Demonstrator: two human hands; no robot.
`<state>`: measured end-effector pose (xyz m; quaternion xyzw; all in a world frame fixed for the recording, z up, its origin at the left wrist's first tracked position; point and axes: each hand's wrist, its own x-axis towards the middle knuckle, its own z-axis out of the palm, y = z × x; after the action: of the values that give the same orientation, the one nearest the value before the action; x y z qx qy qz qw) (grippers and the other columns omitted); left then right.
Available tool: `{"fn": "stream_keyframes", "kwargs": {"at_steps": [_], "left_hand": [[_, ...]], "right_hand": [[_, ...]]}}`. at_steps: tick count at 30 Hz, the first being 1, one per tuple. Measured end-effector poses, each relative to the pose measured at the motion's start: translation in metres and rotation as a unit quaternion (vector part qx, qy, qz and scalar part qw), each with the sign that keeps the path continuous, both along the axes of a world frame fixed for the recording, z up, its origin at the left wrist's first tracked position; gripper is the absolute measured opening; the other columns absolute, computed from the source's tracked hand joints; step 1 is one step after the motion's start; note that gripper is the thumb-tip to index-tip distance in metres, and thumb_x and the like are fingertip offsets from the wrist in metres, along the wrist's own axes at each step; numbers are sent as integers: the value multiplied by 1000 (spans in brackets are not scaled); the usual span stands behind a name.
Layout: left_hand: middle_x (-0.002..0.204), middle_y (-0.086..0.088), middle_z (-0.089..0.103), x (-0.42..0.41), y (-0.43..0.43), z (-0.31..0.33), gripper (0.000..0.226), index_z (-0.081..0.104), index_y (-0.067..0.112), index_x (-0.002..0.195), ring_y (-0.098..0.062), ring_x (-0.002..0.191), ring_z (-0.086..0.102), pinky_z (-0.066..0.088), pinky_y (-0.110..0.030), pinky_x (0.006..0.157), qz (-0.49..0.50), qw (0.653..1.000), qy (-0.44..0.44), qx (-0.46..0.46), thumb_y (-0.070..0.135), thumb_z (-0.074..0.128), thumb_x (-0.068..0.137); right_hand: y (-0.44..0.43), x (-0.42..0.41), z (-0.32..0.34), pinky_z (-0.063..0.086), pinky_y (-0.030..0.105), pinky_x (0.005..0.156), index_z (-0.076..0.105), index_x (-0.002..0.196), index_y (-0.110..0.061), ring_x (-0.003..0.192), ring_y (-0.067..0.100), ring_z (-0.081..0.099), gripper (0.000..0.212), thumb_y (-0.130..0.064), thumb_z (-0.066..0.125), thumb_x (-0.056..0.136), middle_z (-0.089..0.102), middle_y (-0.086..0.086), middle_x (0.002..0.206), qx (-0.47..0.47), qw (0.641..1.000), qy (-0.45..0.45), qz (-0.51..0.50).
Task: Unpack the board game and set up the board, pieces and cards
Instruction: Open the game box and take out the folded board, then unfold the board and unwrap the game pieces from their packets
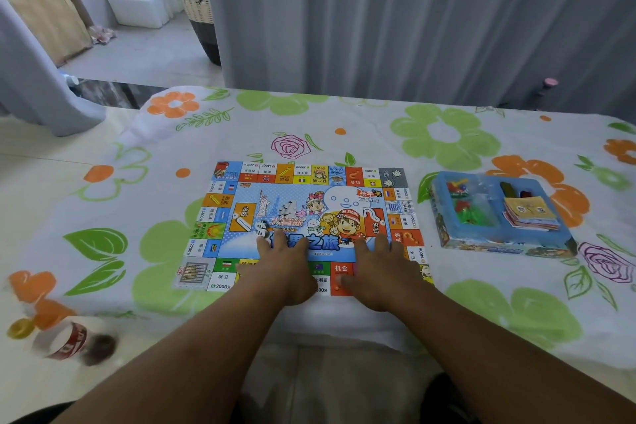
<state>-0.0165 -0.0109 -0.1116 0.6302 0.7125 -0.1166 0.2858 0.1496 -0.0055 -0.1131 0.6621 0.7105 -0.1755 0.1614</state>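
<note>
We press the board (303,203) flat on the tabletop (361,134) with left hand (285,263) and right hand (380,268), fingers straight, gripping nothing; next, we judge, the pieces (461,205) and cards (531,213) must leave the box (499,248) at its right.

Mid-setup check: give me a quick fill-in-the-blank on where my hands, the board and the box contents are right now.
1. The left hand and the right hand both press flat on the ____.
2. The open box sits on the tablecloth to its ____.
3. The coloured pieces lie in the box's ____ compartment, the cards in the other one.

Missing words: board; right; left.
</note>
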Motion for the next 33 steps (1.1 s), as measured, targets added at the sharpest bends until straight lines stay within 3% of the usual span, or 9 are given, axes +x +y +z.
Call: {"fn": "stream_keyframes", "kwargs": {"at_steps": [4, 9, 14, 21, 25, 33], "left_hand": [[166, -11, -6, 2, 2, 4, 84, 13, 35, 156, -44, 151, -9, 16, -70, 115, -1, 1000, 1, 13, 44, 64, 90], [166, -8, -4, 14, 4, 15, 84, 15, 35, 156, -38, 152, -8, 16, -75, 112, -8, 1000, -9, 25, 48, 65, 89], [167, -6, 1, 41, 10, 22, 88, 16, 36, 156, -37, 153, -5, 12, -75, 113, -34, 998, -25, 37, 46, 69, 87], [166, -6, 4, 86, 10, 23, 81, 17, 35, 156, -36, 153, -3, 16, -74, 113, -85, 994, -43, 55, 39, 66, 91], [166, -6, 2, 102, 11, 20, 84, 13, 35, 157, -37, 153, -4, 14, -74, 113, -107, 993, -33, 44, 41, 65, 92], [165, -5, 6, 119, 12, 14, 85, 14, 37, 156, -36, 152, 1, 16, -76, 111, -134, 990, -35, 37, 44, 67, 89]], "right_hand": [[1, 1, 4, 33, 58, 111, 21, 154, -25, 148, 37, 19, 80, -67, 49, 92, 15, 13, 163, 11, 1000, 7, -1], [3, 12, 17, 35, 57, 110, 30, 150, -25, 144, 35, 27, 74, -68, 47, 93, 26, 11, 158, 30, 999, 26, -31], [6, 41, 28, 42, 51, 104, 38, 142, -23, 130, 32, 42, 54, -53, 46, 97, 43, 10, 142, 48, 991, 56, -111], [1, 88, 28, 37, 50, 109, 44, 139, -9, 134, 41, 38, 51, -26, 51, 91, 36, 17, 147, -5, 982, 34, -186], [-2, 102, 21, 34, 49, 110, 38, 145, -9, 139, 42, 31, 57, -31, 54, 95, 21, 19, 159, -26, 981, 28, -192], [-8, 120, 16, 37, 49, 110, 30, 151, -13, 139, 40, 33, 66, -39, 55, 95, 24, 16, 159, -10, 985, 28, -169]]}}
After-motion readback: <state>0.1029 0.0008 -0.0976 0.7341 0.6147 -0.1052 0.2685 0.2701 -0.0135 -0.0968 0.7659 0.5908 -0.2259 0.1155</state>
